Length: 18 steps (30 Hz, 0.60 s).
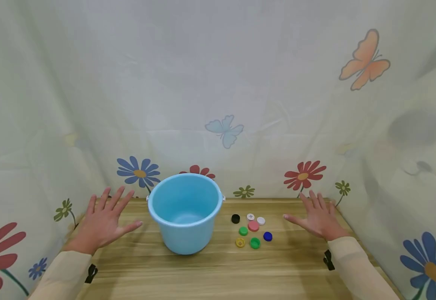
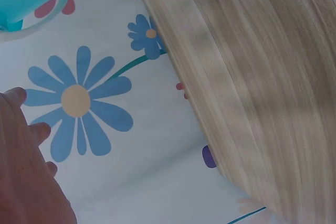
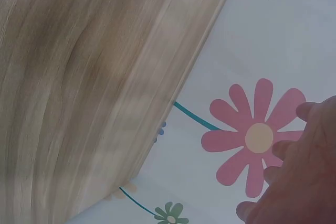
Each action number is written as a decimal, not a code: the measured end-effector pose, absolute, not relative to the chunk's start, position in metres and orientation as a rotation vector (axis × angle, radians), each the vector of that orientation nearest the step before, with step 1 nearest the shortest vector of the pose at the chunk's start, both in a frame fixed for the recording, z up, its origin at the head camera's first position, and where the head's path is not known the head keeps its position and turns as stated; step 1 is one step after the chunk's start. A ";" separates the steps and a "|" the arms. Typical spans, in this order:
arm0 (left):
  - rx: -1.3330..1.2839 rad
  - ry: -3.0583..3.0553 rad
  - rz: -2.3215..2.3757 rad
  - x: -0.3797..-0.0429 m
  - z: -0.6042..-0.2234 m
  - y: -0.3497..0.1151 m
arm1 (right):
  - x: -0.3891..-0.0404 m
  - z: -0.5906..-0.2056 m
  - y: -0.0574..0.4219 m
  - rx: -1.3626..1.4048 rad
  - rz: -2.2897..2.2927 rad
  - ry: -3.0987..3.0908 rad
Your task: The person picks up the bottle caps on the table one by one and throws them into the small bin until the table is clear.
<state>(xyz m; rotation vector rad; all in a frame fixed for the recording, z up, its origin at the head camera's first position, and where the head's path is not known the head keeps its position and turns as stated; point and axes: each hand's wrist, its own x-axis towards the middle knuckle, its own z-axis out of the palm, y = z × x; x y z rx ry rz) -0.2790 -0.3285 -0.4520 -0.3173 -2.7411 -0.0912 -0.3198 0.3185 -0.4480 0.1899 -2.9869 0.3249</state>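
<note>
My left hand [image 1: 103,227] is held with fingers spread and straight, left of a light blue bucket [image 1: 186,237] and apart from it. Nothing is in that hand. On the other side my right hand [image 1: 318,218] also has its fingers spread, holding nothing. Between the bucket and the right hand lie several small round bottle caps: a black cap [image 1: 235,218], a pink cap [image 1: 253,226], a blue cap [image 1: 268,236], a yellow cap [image 1: 240,242], plus white and green ones. The bucket stands upright, and the part of its inside that shows holds nothing.
The wooden table [image 1: 203,277] carries the bucket and caps. A white curtain [image 1: 173,83] printed with flowers and butterflies surrounds it at the back and both sides. A white bucket handle [image 2: 39,27] shows in the left wrist view.
</note>
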 end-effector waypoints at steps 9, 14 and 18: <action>-0.333 -2.770 -0.089 -0.279 -0.453 -0.330 | -0.317 -0.447 0.317 0.204 0.320 -3.011; -0.351 -2.744 -0.093 -0.278 -0.456 -0.334 | -0.318 -0.448 0.314 0.217 0.343 -3.008; -0.369 -2.717 -0.088 -0.277 -0.456 -0.334 | -0.320 -0.451 0.312 0.237 0.345 -2.987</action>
